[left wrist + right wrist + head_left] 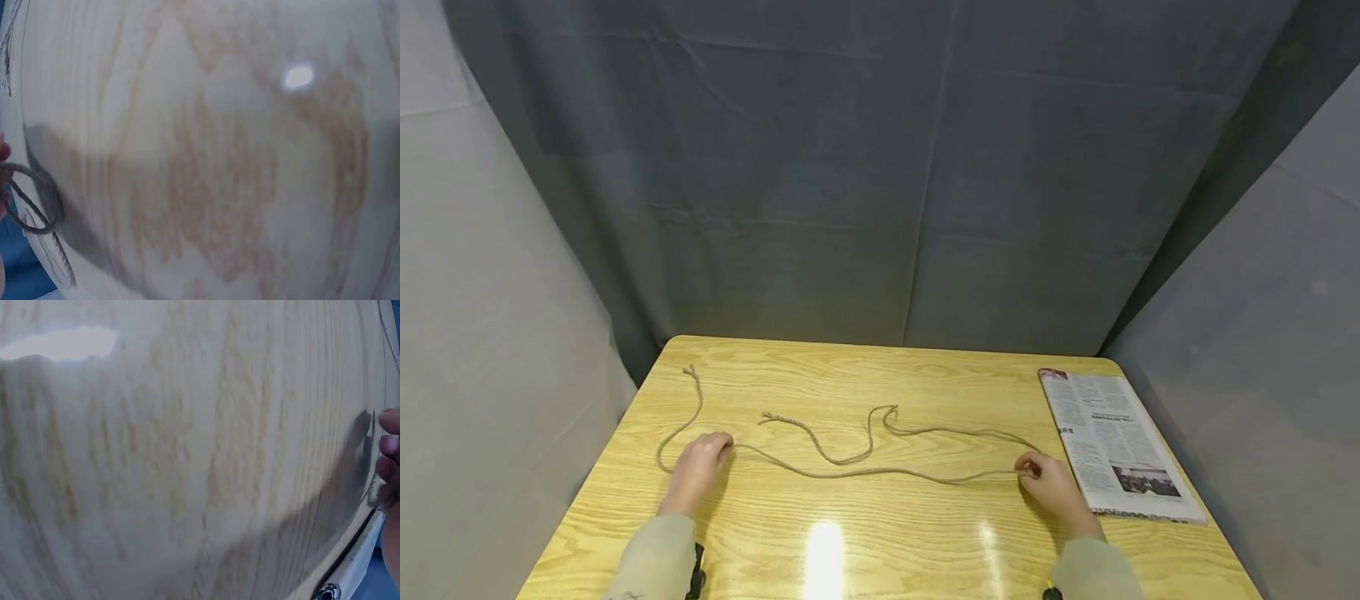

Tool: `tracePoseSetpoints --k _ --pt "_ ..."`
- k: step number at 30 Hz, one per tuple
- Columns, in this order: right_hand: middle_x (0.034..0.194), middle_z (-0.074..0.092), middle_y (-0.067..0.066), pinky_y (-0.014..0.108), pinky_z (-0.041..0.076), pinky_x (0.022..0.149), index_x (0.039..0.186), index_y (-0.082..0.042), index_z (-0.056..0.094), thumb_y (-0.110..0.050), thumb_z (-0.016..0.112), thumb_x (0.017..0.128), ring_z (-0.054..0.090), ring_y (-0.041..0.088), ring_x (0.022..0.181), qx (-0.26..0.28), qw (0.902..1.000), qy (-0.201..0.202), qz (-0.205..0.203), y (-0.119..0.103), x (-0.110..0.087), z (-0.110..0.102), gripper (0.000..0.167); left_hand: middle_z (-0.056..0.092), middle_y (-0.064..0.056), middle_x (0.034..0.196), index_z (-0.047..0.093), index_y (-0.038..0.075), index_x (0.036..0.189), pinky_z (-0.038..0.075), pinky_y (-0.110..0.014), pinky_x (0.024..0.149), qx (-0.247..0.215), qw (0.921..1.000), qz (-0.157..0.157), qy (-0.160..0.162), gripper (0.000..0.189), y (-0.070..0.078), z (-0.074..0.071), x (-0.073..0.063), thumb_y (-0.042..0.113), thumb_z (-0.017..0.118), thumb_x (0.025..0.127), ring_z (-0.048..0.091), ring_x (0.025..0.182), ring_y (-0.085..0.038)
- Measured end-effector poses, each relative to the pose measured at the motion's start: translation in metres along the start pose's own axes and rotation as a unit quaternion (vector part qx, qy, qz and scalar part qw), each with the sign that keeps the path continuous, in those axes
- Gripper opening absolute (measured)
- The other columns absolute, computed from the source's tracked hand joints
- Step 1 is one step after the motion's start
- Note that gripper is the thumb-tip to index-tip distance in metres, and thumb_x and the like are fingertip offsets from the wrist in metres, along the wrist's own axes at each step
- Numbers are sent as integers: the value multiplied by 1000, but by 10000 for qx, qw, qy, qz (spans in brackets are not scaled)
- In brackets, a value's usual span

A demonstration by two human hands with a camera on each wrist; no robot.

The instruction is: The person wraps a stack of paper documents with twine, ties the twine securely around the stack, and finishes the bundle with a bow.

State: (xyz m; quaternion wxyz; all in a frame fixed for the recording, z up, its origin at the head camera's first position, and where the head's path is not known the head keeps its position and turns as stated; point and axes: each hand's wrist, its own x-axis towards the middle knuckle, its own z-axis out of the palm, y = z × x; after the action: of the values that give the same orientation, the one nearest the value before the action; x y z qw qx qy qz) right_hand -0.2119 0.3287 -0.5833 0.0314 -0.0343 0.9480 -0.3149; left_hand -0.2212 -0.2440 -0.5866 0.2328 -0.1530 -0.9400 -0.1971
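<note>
A thin tan rope (842, 475) lies in loose curves on the wooden table. My left hand (698, 467) pinches it at the left; from there one frayed end curls up toward the back left. In the left wrist view, only the fingertips (3, 150) show at the left edge, with a loop of rope (47, 228) beside them. Across the table, my right hand (1051, 485) holds the rope between thumb and fingers. From it, another stretch runs back to a second frayed end near the middle. The right wrist view catches curled fingers (389, 447) at its right edge.
A folded newspaper (1123, 442) lies along the table's right side, close beside my right hand. The wooden table (887, 542) reflects bright light near its front. A dark grey curtain (812, 183) hangs behind, with pale cloth walls (497, 333) at both sides.
</note>
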Motion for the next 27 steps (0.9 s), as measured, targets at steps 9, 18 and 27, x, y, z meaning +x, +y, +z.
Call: tracePoseSetpoints --k 9,18,27 --pt "72 41 5 27 31 55 99 -1 54 0 55 82 36 15 63 516 9914 -1199 57 -21 2 -12 17 64 -7 84 65 2 92 52 -34 65 -167 9940 -620 -891 13 2 3 -2 0 67 79 60 76 -22" --pt "107 52 15 40 49 75 117 -1 55 -5 57 89 53 28 92 100 9955 -425 -838 -61 37 7 28 62 -8 103 63 3 104 41 -48 91 -692 9879 -346 -1347 28 33 13 13 4 67 77 56 100 -28" --pt "129 45 13 43 47 87 130 -6 49 -6 58 89 53 31 107 -729 9868 -610 -1312 -98 57 55 42 59 4 90 67 13 92 46 -40 83 -685 9828 641 -1592 16 62 33 9 18 73 78 55 88 -15"
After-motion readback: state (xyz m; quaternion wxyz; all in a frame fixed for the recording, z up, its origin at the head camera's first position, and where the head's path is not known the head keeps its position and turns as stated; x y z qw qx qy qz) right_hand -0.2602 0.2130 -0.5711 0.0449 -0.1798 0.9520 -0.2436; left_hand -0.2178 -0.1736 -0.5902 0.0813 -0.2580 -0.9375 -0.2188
